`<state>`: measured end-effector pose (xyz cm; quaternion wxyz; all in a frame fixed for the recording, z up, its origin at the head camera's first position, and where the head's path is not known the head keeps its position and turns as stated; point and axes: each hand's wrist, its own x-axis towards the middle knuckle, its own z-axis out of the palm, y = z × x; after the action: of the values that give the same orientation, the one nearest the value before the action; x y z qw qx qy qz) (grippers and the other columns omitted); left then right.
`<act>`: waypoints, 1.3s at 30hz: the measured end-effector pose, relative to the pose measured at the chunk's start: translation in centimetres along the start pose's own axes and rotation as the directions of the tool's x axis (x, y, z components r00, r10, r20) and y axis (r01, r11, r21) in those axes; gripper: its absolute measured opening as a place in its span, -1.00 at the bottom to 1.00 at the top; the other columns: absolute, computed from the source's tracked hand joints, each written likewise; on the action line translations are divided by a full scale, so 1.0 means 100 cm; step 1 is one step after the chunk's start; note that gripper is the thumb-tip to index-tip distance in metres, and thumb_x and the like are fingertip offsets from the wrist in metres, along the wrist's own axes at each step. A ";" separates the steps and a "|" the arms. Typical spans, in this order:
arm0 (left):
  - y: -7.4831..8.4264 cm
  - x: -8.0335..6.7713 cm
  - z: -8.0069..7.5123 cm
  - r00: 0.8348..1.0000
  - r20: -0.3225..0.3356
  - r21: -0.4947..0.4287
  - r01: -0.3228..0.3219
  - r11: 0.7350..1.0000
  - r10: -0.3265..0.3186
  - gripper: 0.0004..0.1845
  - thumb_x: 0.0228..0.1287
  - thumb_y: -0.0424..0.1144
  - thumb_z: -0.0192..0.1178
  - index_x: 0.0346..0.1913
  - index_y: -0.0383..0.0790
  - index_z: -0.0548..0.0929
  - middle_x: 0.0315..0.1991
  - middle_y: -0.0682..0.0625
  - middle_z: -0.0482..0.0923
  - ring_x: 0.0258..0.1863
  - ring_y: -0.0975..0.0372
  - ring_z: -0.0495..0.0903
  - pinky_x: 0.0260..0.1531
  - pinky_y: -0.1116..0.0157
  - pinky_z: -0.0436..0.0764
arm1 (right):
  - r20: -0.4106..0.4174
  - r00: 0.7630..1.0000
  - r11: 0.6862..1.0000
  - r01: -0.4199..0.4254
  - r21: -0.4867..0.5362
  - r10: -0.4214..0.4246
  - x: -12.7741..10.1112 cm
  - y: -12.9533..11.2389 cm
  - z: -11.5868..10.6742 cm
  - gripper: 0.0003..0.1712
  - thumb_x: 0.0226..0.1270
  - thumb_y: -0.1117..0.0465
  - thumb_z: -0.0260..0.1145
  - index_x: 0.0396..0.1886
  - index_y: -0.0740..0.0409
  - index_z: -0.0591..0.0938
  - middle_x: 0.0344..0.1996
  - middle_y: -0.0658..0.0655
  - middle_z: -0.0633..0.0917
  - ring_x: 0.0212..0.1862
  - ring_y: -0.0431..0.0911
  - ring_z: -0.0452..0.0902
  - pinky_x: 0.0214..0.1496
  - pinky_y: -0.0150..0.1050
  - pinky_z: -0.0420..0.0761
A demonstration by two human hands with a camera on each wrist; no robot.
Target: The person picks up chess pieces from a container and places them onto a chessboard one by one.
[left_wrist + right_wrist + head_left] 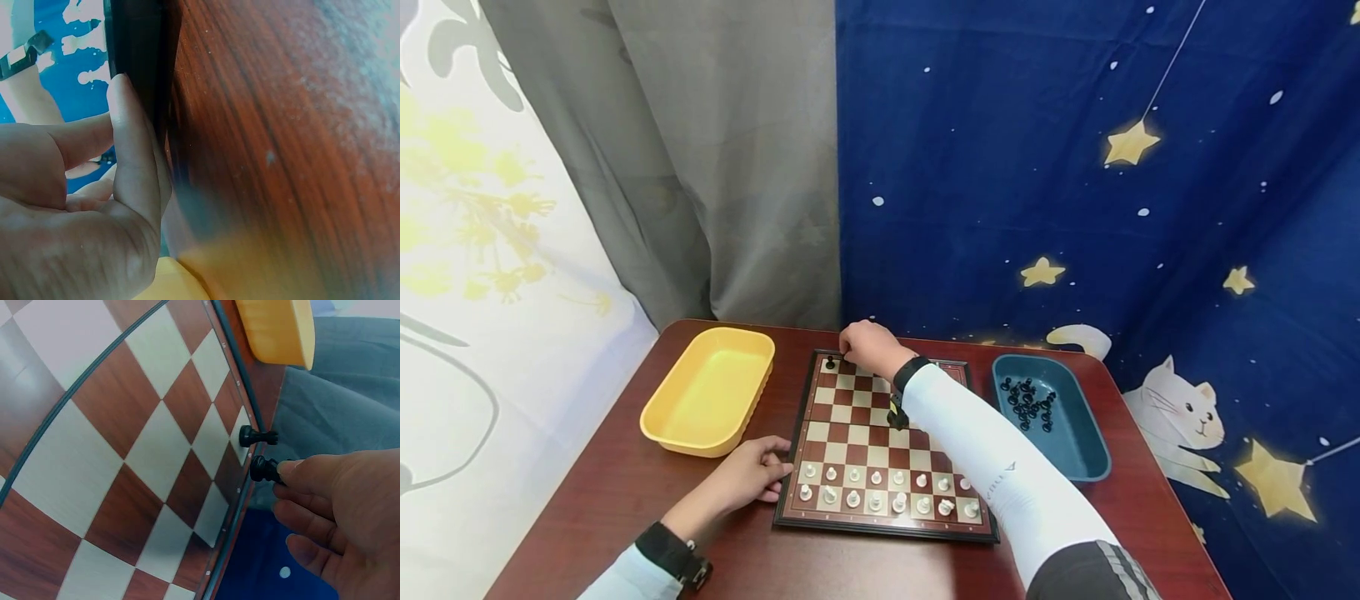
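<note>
A chessboard [859, 433] lies on the table, with two rows of white chess pieces [875, 501] along its near side. At its far left corner a black rook [257, 435] stands on a light square. My right hand [872, 346] pinches a black chess piece [265, 469] between thumb and fingers, its round base close over the square beside the rook. The upper part of that piece is hidden by my fingertips. My left hand [751, 475] rests at the board's left edge, its fingers [134, 150] touching the dark frame.
Left of the board stands an empty yellow tray [658, 437]. A blue tray [1093, 450] on the right holds several black chess pieces [1028, 402], partly beside my right forearm. Grey and blue curtains [970, 208] hang behind the table's far edge.
</note>
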<state>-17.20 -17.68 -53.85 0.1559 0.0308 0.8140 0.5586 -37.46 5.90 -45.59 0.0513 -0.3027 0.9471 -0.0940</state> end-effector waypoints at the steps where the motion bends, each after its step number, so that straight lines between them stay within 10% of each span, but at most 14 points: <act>1: -0.001 0.000 0.000 1.000 -0.001 -0.001 -0.001 1.000 0.001 -0.60 0.55 -0.47 0.33 0.34 -0.52 0.57 -0.37 -0.10 0.62 -0.47 0.16 0.65 -0.45 0.14 0.86 | 0.000 1.000 1.000 -0.005 0.002 0.005 0.000 0.001 0.001 -0.90 0.60 0.25 0.46 -0.02 0.12 0.84 -0.06 0.09 0.81 -0.12 -0.07 0.69 0.02 -0.13 0.74; 28: -0.003 0.001 -0.001 1.000 -0.007 -0.012 0.006 1.000 -0.006 -0.60 0.55 -0.47 0.33 0.34 -0.52 0.57 -0.37 -0.10 0.61 -0.48 0.16 0.65 -0.47 0.14 0.85 | -0.007 1.000 0.999 -0.019 0.044 0.019 0.002 0.011 0.018 -0.88 0.57 0.22 0.49 0.00 0.11 0.84 -0.04 0.10 0.82 -0.15 -0.10 0.68 0.00 -0.16 0.75; 39: -0.001 0.001 -0.001 1.000 -0.015 -0.008 0.010 1.000 -0.010 -0.61 0.56 -0.47 0.32 0.33 -0.52 0.57 -0.35 -0.12 0.62 -0.46 0.15 0.65 -0.45 0.15 0.86 | -0.067 0.997 0.998 -0.033 0.056 0.037 -0.036 0.037 -0.019 -0.76 0.59 0.10 0.50 0.06 0.15 0.81 -0.13 0.07 0.83 -0.23 -0.12 0.70 -0.07 -0.14 0.75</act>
<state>-17.26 -17.78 -53.88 0.1527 0.0220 0.8131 0.5612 -36.91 11.26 -44.32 0.0290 -0.2810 0.9505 -0.1291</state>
